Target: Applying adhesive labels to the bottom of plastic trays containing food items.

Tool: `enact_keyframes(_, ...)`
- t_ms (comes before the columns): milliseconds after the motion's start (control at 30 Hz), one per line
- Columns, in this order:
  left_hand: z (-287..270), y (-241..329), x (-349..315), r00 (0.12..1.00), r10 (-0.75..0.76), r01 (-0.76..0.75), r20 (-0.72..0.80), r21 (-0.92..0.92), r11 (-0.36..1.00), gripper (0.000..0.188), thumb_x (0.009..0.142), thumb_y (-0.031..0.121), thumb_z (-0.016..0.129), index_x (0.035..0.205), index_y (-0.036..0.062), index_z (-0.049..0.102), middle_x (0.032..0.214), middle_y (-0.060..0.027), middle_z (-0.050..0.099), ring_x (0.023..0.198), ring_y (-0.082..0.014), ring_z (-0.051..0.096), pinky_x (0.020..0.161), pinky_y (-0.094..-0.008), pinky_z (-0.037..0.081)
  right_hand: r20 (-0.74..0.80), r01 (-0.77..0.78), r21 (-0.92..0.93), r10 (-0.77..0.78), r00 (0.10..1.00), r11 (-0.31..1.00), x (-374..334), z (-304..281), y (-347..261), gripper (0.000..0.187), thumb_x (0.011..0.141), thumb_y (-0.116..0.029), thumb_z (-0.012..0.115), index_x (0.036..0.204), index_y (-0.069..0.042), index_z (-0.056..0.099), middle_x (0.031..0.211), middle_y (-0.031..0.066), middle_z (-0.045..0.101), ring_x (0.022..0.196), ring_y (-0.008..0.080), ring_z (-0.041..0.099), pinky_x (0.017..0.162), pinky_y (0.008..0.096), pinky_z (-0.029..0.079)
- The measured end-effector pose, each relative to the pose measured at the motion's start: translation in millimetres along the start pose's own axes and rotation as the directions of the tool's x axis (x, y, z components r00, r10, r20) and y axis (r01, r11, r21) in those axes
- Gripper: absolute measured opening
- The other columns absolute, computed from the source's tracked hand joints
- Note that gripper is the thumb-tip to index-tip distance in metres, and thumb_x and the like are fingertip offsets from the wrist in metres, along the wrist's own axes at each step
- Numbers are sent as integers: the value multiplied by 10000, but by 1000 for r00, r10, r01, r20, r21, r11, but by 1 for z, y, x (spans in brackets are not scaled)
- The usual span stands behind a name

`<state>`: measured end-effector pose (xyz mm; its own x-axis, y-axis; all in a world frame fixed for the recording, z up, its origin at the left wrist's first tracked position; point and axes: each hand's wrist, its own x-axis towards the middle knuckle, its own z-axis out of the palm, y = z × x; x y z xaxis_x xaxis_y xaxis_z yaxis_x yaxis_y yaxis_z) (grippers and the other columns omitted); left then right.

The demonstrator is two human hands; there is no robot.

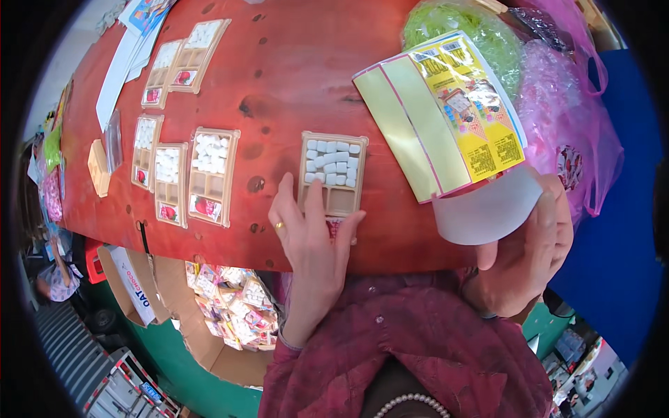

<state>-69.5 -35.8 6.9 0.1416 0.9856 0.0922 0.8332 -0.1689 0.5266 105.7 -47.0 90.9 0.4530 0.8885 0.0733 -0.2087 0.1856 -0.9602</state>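
Gripping a curled label [488, 214] in your right hand [531, 247], left hand [310, 240] spread over the part-filled mid-frame tray [341, 202], you have five frame-left trays [207, 185] likewise unlabelled.

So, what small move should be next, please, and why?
Perhaps bring the white sheet over the tray: the right hand holds it off to one side, while the left hand has its fingers at the tray.

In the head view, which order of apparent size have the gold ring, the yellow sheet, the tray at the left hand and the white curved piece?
1. Yellow sheet
2. Tray and white curved piece: too alike to rank
3. Gold ring
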Motion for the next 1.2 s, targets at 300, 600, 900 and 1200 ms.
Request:
enact_keyframes(300, -30, 19, -23, 997, -19, 74, 78, -799, 597, 644, 717, 111, 755, 1257, -49, 444, 1203, -187, 536, 1035, -247, 571, 868, -322, 463, 666, 472, -319, -159, 729, 822, -12, 38, 32, 224, 853, -139, 599, 985, 39, 629, 781, 135, 616, 587, 234, 573, 516, 301, 451)
enact_keyframes(600, -11, -10, -16, 946, -318, 73, 68, -997, 5, 284, 901, 33, 515, 1166, -68, 521, 1185, -195, 554, 955, -191, 601, 821, -291, 491, 549, 417, -581, -42, 835, 699, -2, 24, 67, 327, 730, -112, 733, 1018, -3, 622, 840, 87, 620, 772, 234, 590, 736, 319, 467)
enact_keyframes(900, -8, -22, 0, 892, -439, 146, -107, -850, 505, 157, 803, -13, 650, 955, -55, 653, 1008, -112, 637, 887, -144, 595, 786, -274, 475, 353, -217, -510, 432, 830, 833, -9, 21, 82, 195, 781, 1, 676, 952, 30, 586, 709, 35, 652, 696, 48, 598, 640, 181, 466)
enact_keyframes(1200, 7, -32, 3, 938, -183, 74, -294, -344, 936, 161, 760, 74, 710, 900, 3, 675, 820, -85, 572, 735, -200, 564, 660, -311, 448, 289, -110, -675, 399, 870, 730, -6, 19, 86, 174, 779, -22, 687, 852, 4, 532, 656, 82, 652, 633, 43, 592, 552, 194, 453)
